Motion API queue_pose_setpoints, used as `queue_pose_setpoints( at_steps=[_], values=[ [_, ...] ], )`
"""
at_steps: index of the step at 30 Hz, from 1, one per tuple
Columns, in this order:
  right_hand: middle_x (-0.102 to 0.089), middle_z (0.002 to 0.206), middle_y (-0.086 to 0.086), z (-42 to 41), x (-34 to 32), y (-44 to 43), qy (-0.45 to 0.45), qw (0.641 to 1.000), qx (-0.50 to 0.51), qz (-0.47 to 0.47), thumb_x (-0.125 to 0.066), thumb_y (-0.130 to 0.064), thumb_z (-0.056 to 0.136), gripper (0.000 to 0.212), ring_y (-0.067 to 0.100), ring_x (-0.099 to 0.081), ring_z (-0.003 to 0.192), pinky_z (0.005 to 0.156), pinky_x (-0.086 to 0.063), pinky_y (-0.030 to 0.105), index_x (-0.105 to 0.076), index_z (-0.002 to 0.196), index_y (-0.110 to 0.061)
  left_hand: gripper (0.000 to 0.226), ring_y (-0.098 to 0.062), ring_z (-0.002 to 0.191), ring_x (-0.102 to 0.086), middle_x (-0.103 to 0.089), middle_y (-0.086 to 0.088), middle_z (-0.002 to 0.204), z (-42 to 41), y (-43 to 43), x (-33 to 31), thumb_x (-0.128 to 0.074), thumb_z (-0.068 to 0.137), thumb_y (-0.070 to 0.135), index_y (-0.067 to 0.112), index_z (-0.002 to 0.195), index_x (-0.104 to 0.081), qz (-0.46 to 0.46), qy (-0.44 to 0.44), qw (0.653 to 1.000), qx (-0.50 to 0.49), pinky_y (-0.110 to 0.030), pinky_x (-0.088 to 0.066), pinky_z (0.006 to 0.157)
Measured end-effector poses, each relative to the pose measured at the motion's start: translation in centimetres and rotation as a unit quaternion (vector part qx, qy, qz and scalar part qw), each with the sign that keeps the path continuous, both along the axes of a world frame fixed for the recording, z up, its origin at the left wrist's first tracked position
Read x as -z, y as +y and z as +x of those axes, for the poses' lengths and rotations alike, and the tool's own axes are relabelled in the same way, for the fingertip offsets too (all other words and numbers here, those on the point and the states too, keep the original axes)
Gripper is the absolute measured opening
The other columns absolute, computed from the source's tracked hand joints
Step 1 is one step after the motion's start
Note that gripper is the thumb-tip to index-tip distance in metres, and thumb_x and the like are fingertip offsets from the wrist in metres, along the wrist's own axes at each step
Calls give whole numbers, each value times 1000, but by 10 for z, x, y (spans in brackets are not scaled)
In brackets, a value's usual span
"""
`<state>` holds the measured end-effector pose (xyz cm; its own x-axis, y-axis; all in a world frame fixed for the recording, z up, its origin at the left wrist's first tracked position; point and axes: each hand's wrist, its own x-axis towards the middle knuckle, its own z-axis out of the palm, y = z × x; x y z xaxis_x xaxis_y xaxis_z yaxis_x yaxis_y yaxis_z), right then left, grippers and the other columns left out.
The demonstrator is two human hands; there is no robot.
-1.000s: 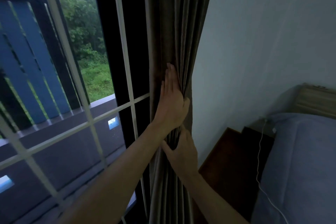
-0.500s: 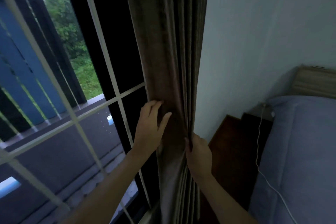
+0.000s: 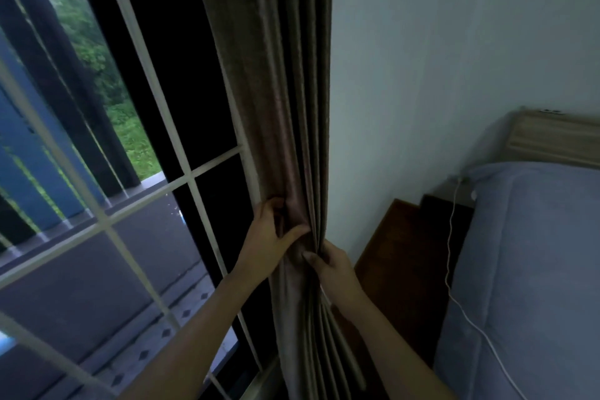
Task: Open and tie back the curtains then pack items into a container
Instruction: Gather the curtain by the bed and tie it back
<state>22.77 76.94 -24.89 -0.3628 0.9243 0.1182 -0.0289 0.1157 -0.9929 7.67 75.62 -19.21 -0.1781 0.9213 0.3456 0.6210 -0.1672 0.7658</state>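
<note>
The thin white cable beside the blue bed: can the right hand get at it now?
Probably yes, but not at once: the right hand grips the brown pleated curtain. Nothing stands between it and the thin white cable.

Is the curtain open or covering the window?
Open: the brown pleated fabric curtain is bunched by the wall, leaving the white-barred window uncovered.

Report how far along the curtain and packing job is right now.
Done: the curtain is drawn aside, bunched beside the wall, leaving the window uncovered. In hand: the left hand and right hand both grip the gathered folds. Left: no tie shows around the curtain, and no container or items to pack are in view.
</note>
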Motion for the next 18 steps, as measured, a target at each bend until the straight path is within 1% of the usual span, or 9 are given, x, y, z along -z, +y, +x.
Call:
queue_pose_setpoints(
  at_steps=[2,4,7,9,11,13,15,17,18],
  values=[
    [-72,105,7,4,-8,1,62,994,-25,-90,-60,-11,93,26,20,-70,96,79,-56,27,-57,119,-10,76,-7,112,-53,-48,6,127,-1,2,-1,-73,71,53,19,133,-43,-18,-7,1000,15,-23,-45,96],
    [-73,101,15,6,-10,4,84,985,-39,-144,-66,-12,89,38,27,-71,92,75,-58,31,-48,122,-9,73,-8,109,-57,-55,5,124,0,5,-3,-77,70,49,21,130,-46,-32,-26,999,23,-25,-48,93],
    [-72,102,19,6,-4,9,72,985,-35,-155,-76,-16,82,67,33,-70,94,87,-56,46,-37,136,-18,56,3,95,-61,-65,9,109,2,9,-5,-77,75,37,17,122,-55,-62,-70,995,40,-7,-47,78],
    [-72,104,19,5,-3,11,93,985,-31,-144,-76,-12,81,70,33,-70,96,86,-57,44,-37,137,-27,43,1,95,-63,-68,10,106,3,11,-5,-74,80,32,16,118,-61,-79,-89,991,64,-5,-47,76],
    [-70,114,11,3,-8,12,117,987,-30,-110,-73,-4,82,60,25,-68,103,85,-57,34,-47,128,-32,34,-5,100,-66,-70,9,107,2,12,-6,-70,84,27,18,116,-64,-86,-112,985,98,-14,-50,85],
    [-68,120,-2,2,-12,16,52,997,-32,-49,-73,-10,83,55,12,-66,107,90,-54,28,-52,126,-36,27,-7,100,-67,-71,8,105,0,12,-10,-69,86,23,16,112,-66,-98,-128,980,116,-20,-52,88],
    [-69,114,-11,-1,-12,21,-35,999,-23,-2,-75,-19,83,49,5,-66,102,88,-54,25,-57,125,-35,24,-9,99,-68,-73,5,102,-6,13,-12,-70,85,21,13,108,-69,-111,-130,977,126,-21,-52,87],
    [-71,105,-7,-5,-8,25,-85,996,-4,29,-76,-26,80,40,10,-68,95,80,-53,24,-64,118,-29,25,-10,97,-68,-74,1,101,-11,13,-14,-71,84,21,10,106,-70,-119,-124,976,136,-21,-52,87],
    [-69,105,-1,-8,-3,27,-108,993,12,45,-77,-34,78,38,14,-66,97,80,-50,22,-67,114,-26,25,-9,95,-69,-74,0,100,-13,12,-14,-72,83,21,9,105,-71,-119,-123,976,137,-20,-52,85]
  ],
)
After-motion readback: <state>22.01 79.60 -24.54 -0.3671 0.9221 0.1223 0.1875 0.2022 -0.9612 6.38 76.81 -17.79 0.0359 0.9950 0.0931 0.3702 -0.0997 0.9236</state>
